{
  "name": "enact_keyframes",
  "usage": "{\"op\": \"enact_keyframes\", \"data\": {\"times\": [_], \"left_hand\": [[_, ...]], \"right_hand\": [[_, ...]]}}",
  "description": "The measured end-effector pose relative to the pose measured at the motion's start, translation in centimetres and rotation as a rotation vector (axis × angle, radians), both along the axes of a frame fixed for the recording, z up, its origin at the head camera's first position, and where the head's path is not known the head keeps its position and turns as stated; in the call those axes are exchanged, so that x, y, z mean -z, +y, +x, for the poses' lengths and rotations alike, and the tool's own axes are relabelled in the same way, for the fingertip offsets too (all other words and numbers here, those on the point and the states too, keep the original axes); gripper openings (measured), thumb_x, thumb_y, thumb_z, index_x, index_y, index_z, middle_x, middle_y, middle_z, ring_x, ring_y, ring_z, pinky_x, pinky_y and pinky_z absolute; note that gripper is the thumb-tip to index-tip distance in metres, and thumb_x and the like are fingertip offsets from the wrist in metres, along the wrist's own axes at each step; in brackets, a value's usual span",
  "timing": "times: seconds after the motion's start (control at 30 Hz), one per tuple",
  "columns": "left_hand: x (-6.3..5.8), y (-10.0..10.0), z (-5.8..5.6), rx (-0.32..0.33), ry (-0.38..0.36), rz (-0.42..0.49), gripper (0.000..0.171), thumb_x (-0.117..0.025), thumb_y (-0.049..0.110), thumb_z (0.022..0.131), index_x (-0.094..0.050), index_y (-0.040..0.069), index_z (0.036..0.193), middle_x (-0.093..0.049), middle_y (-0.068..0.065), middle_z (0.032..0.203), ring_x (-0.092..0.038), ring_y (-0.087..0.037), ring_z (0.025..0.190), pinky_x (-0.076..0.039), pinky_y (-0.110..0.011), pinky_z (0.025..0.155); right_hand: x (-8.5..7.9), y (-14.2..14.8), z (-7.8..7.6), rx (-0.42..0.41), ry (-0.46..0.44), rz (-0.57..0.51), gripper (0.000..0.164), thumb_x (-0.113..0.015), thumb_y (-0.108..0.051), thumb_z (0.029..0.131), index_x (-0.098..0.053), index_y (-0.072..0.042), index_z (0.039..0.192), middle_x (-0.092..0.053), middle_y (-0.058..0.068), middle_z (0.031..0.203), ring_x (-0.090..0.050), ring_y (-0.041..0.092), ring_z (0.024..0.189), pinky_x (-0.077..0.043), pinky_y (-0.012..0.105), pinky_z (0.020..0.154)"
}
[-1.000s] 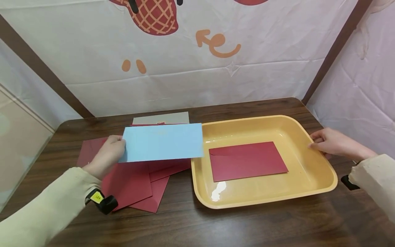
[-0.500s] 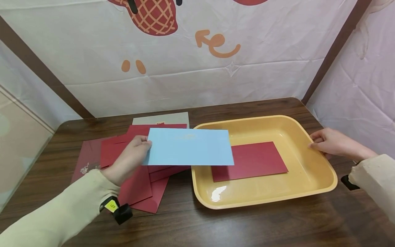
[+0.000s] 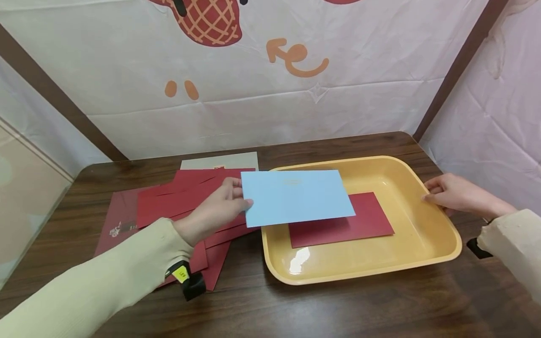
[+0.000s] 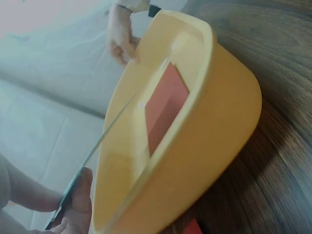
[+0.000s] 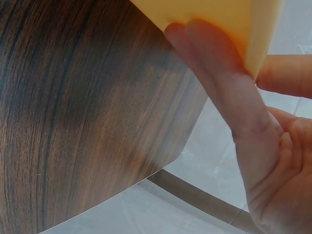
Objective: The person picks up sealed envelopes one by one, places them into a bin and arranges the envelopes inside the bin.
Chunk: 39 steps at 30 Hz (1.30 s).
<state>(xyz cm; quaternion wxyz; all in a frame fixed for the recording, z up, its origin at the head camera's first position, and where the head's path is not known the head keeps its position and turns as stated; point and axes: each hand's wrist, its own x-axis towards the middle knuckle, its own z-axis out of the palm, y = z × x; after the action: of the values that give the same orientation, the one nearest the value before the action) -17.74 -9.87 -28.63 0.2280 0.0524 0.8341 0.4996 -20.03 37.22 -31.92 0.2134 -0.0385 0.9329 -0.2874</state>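
A light blue envelope point(image 3: 296, 197) is pinched at its left end by my left hand point(image 3: 220, 206), thumb on top and fingers beneath. It hangs over the left part of a yellow plastic tray point(image 3: 363, 272), and in the left wrist view the envelope point(image 4: 105, 134) shows edge-on above the rim. Inside the tray lies a dark red envelope point(image 3: 372, 218), partly covered by the blue one in the head view. My right hand point(image 3: 460, 195) grips the tray's right rim. In the right wrist view, that hand's fingers point(image 5: 214, 48) press the outer wall while the thumb is at the rim.
Left of the tray, several red envelopes point(image 3: 160, 206) lie in an overlapping heap, with a maroon one point(image 3: 122, 211) at its left. A grey-white envelope point(image 3: 236, 161) sticks out behind them. The dark wooden table point(image 3: 321, 310) backs onto a printed cloth wall point(image 3: 359, 108).
My left hand has carried the blue envelope rightward from above the red heap to over the tray, uncovering more of the heap. My right hand stays on the rim.
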Motion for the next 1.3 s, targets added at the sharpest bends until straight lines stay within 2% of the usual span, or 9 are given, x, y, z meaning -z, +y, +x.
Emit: {"op": "enact_keyframes", "data": {"times": [0.2,0.3,0.47,0.5,0.7,0.83,0.97,1.1,1.3], "left_hand": [[0.3,2.6,-0.8,0.072,-0.025,0.040,0.070,-0.050,0.007,0.096,-0.003,0.007,0.148,-0.048,-0.021,0.137,-0.057,-0.029,0.117,-0.038,-0.049,0.106],[0.6,3.8,-1.1,0.094,-0.014,0.033,0.076,-0.053,0.005,0.094,-0.002,0.011,0.150,-0.057,-0.018,0.118,-0.063,-0.021,0.093,-0.043,-0.045,0.101],[1.3,5.8,-1.5,0.116,0.004,0.022,0.076,-0.056,0.001,0.091,-0.007,0.009,0.149,-0.061,-0.016,0.099,-0.057,-0.015,0.071,-0.048,-0.033,0.083],[1.4,6.1,-1.6,0.119,0.009,0.017,0.076,-0.057,0.000,0.090,-0.007,0.008,0.148,-0.062,-0.017,0.101,-0.059,-0.016,0.073,-0.048,-0.032,0.080],[1.5,7.6,-1.9,0.116,0.024,-0.037,0.078,-0.061,0.002,0.089,-0.011,0.010,0.148,-0.057,-0.010,0.076,-0.057,-0.023,0.068,-0.043,-0.026,0.067],[1.7,8.2,-2.0,0.112,0.021,-0.068,0.077,-0.062,0.003,0.088,-0.013,0.009,0.147,-0.055,-0.011,0.079,-0.063,-0.029,0.077,-0.044,-0.027,0.068],[2.2,8.7,-2.1,0.095,0.025,-0.132,0.077,-0.066,0.002,0.086,-0.017,0.005,0.145,-0.058,-0.016,0.093,-0.064,-0.026,0.082,-0.051,-0.030,0.076],[2.7,9.2,-2.2,0.103,0.026,-0.250,0.077,-0.068,0.004,0.084,-0.019,0.001,0.144,-0.057,-0.019,0.108,-0.058,-0.025,0.093,-0.052,-0.035,0.084],[2.6,9.6,-2.5,0.197,0.020,-0.427,0.080,-0.067,0.005,0.082,-0.017,-0.006,0.143,-0.061,-0.015,0.091,-0.062,-0.025,0.079,-0.051,-0.027,0.068]], "right_hand": [[-0.1,-0.1,-0.2,-0.001,0.002,0.006,0.041,-0.054,-0.010,0.093,-0.048,0.020,0.120,-0.072,0.011,0.090,-0.068,0.015,0.071,-0.056,0.031,0.060],[-0.1,-0.2,-0.2,0.001,0.000,0.001,0.040,-0.055,-0.009,0.093,-0.048,0.020,0.120,-0.071,0.011,0.090,-0.067,0.014,0.071,-0.056,0.031,0.060],[-0.1,-0.3,-0.3,0.005,-0.005,-0.010,0.040,-0.054,-0.008,0.093,-0.047,0.020,0.120,-0.071,0.012,0.090,-0.067,0.015,0.071,-0.056,0.031,0.061],[-0.1,-0.3,-0.3,0.009,-0.004,-0.011,0.040,-0.054,-0.008,0.093,-0.047,0.020,0.120,-0.071,0.012,0.090,-0.068,0.015,0.071,-0.056,0.031,0.061],[0.0,-0.2,-0.1,0.008,0.002,-0.001,0.041,-0.055,-0.010,0.093,-0.048,0.019,0.120,-0.072,0.012,0.091,-0.067,0.015,0.072,-0.056,0.032,0.061],[0.1,-0.1,0.0,0.013,-0.005,-0.007,0.040,-0.055,-0.010,0.093,-0.049,0.019,0.120,-0.071,0.012,0.091,-0.067,0.015,0.071,-0.056,0.032,0.061],[0.1,0.0,0.0,0.011,-0.013,-0.015,0.040,-0.054,-0.010,0.094,-0.048,0.019,0.121,-0.071,0.010,0.090,-0.068,0.016,0.072,-0.057,0.033,0.062],[0.1,0.0,-0.1,0.009,-0.012,-0.015,0.041,-0.054,-0.010,0.094,-0.048,0.019,0.122,-0.071,0.009,0.090,-0.068,0.016,0.072,-0.057,0.033,0.062],[0.1,0.1,0.0,0.010,-0.010,-0.015,0.042,-0.054,-0.010,0.094,-0.047,0.020,0.122,-0.071,0.008,0.090,-0.068,0.016,0.072,-0.057,0.033,0.062]]}}
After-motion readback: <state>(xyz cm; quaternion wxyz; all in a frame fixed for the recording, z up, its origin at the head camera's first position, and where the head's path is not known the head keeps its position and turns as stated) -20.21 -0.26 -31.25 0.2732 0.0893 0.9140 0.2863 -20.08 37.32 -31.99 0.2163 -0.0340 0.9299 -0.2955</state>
